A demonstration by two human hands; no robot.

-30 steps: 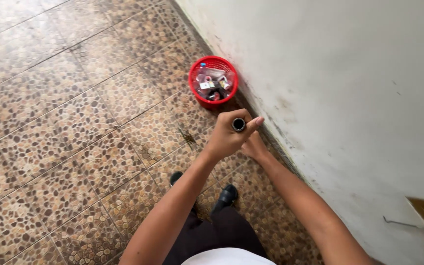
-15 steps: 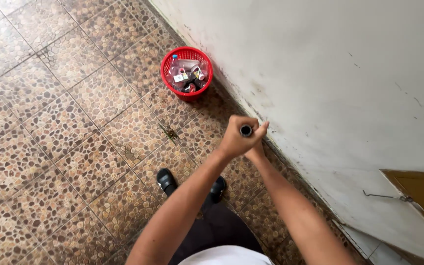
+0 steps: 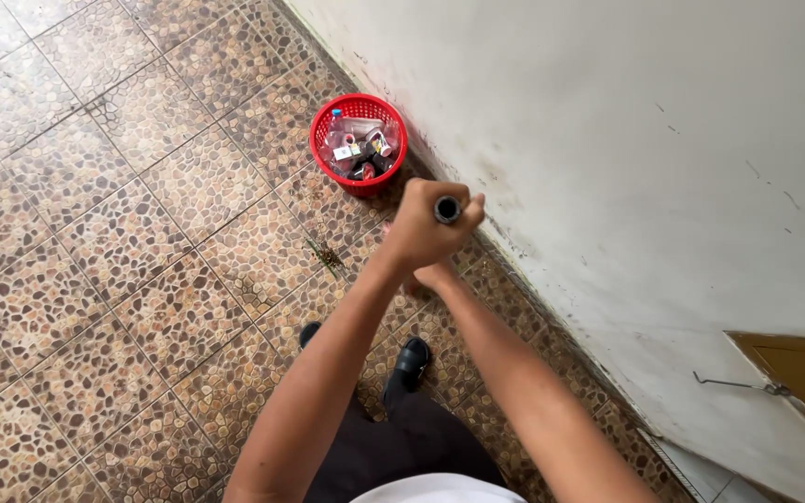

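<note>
Both hands are stacking on a dark pole point(image 3: 447, 210) at frame centre — left hand point(image 3: 424, 233) clamped on top, right hand point(image 3: 433, 276) below, grip unclear; slipping could tip the red basket point(image 3: 325, 169).

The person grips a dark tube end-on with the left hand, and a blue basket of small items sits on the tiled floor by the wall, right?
Not quite: in the head view the basket is red, not blue. The left hand does grip the dark tube end-on.
</note>
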